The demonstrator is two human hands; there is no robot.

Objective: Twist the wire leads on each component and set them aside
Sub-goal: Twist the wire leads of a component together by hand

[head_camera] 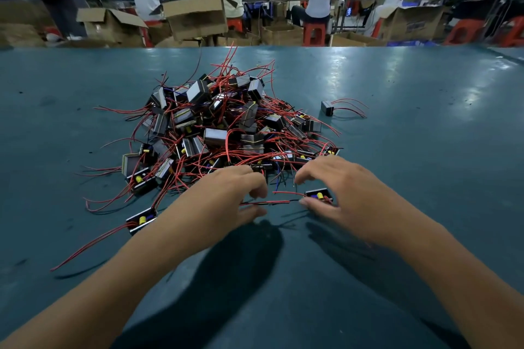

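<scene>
Near the pile, the right hand grips one component while the left hand pinches its leads. Twisting should go best with the leads taut and the component steady.

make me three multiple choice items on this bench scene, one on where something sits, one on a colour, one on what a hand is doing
1. Where does the lone small black box component with red wire leads sit relative to the big tangled pile of black components?
A. on top of the pile
B. apart from it, to its right
C. under the left hand

2. What colour is the flat worktable surface?
A. teal green
B. white
C. bright orange

3. What is the left hand doing?
A. lying flat on the table, holding nothing
B. lifting a cardboard box
C. pinching the red and black wire leads of the open black component with yellow part by the right hand

Answers: 1 B, bare table separates it from the pile. 2 A, the tabletop reads teal throughout. 3 C, its fingertips close on the leads.
</scene>
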